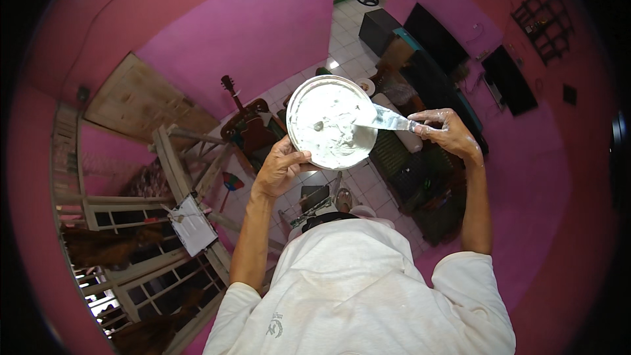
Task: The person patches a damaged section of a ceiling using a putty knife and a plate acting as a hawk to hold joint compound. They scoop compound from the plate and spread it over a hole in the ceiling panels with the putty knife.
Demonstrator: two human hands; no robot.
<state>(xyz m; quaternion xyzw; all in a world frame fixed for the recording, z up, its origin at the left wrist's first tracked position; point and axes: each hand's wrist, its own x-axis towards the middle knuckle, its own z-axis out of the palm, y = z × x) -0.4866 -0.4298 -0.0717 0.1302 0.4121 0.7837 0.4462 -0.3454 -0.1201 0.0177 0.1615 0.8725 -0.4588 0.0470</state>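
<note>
A round white tub [292,118] is held up in front of my chest, with thick white paste [332,131] spread unevenly inside it. My left hand [281,167] grips the tub's near left side, its thumb over the rim and the other fingers underneath. From the right, my right hand [450,133] holds a putty knife [392,120] by its handle end. White paste coats the knife, and its far end reaches over the rim into the paste. White smears mark the fingers and wrist of my right hand.
Below lies a white tiled floor [344,26]. A guitar [246,110] stands beyond the tub to the left. Wooden framing [172,161] with a white sheet [193,225] is at left, near a barred window [148,292]. At right are a dark green sofa [420,187] and a black television [436,39].
</note>
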